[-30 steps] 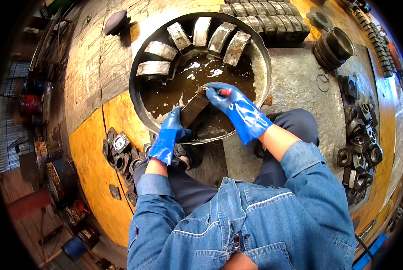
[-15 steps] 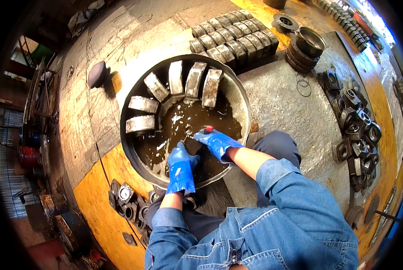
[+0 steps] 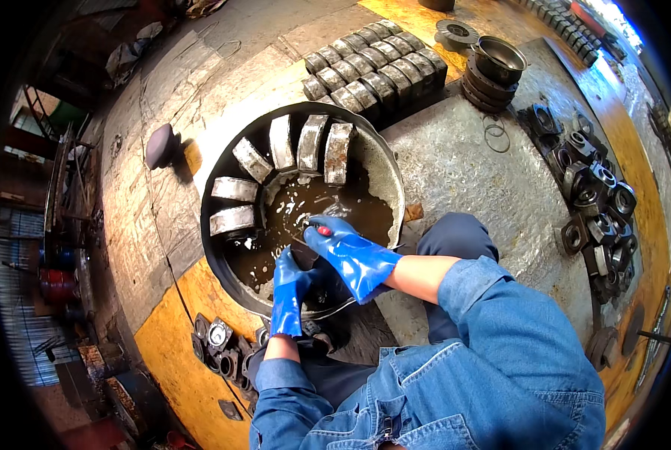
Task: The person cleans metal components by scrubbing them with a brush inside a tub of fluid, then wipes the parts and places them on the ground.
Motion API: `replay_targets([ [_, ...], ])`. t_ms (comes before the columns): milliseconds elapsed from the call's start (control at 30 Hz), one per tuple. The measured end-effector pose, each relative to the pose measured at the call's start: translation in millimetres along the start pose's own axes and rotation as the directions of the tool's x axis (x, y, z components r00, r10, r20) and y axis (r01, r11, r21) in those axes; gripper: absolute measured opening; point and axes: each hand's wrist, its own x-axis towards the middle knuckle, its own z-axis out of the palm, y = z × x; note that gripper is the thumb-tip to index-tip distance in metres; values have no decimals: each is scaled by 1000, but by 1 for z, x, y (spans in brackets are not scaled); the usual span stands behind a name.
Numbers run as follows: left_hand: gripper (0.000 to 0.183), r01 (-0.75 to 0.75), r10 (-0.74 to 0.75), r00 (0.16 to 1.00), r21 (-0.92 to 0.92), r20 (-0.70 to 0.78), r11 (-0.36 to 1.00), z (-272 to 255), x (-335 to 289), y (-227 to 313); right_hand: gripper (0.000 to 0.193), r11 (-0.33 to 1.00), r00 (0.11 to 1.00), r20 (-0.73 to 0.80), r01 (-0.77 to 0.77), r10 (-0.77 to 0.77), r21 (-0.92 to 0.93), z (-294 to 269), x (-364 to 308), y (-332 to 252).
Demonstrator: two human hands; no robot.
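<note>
In front of me is a wide round metal basin (image 3: 397,176) with murky brown liquid (image 3: 286,206) in it. My right hand (image 3: 350,251), in a long blue glove, is closed around a small tool with a red handle (image 3: 324,231), most of it hidden by the fingers. My left hand (image 3: 292,285), gloved alike, grips a dark metal part at the near side of the basin, largely covered by the hands and in shadow. Several curved grey metal blocks (image 3: 309,142) lean along the basin's far and left inner wall, partly above the liquid.
Rows of similar metal blocks (image 3: 380,71) stand beyond the basin. Stacked round metal pieces (image 3: 493,75) and two thin rings (image 3: 496,135) lie to their right. Dark square housings (image 3: 594,195) are heaped at the right, more (image 3: 219,345) at the lower left. A dark rounded object (image 3: 161,146) sits at left.
My right hand has shifted slightly left and turned, its fingers now over the red handle. My left hand has moved slightly left and down. The whole view has shifted a little.
</note>
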Motion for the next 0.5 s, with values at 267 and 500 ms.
replay_targets([
  [267, 64, -64, 120, 983, 353, -139, 934, 4, -20, -23, 30, 984, 963, -203, -180, 175, -2, -27, -2, -32],
  [500, 57, 55, -22, 978, 149, -209, 987, 0, -27, -36, 46, 896, 933, -201, -347, 299, -277, -64, 14, 33],
])
